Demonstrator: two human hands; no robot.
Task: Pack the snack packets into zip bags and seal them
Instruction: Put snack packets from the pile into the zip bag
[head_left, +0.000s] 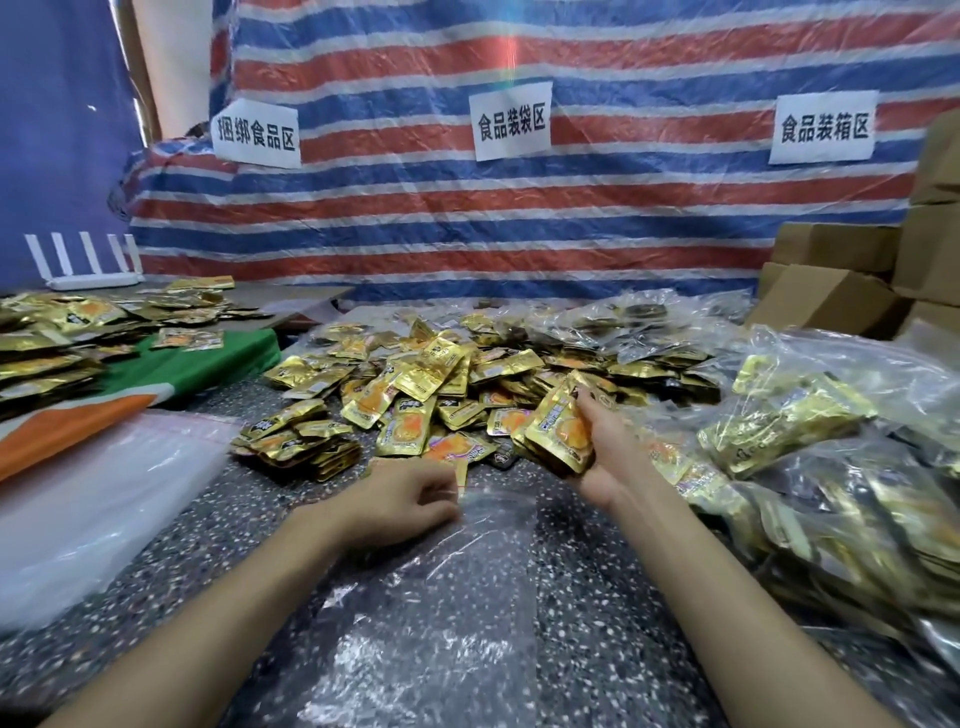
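Observation:
My right hand (605, 447) grips a stack of gold snack packets (558, 428), held upright just above the table. A clear empty zip bag (467, 587) lies flat on the speckled table (156, 613) between my forearms. My left hand (405, 501) pinches that bag's top left corner near its red seal strip. Behind both hands a big loose heap of gold snack packets (441, 374) covers the middle of the table. A small neat stack of packets (301, 439) sits to the left of the heap.
Filled clear bags of packets (831, 467) pile up at the right. A stack of empty zip bags (88, 493) lies at the left, by a green and orange cloth (171, 374) with more packets. Cardboard boxes (841, 280) stand back right, a white router (93, 280) back left.

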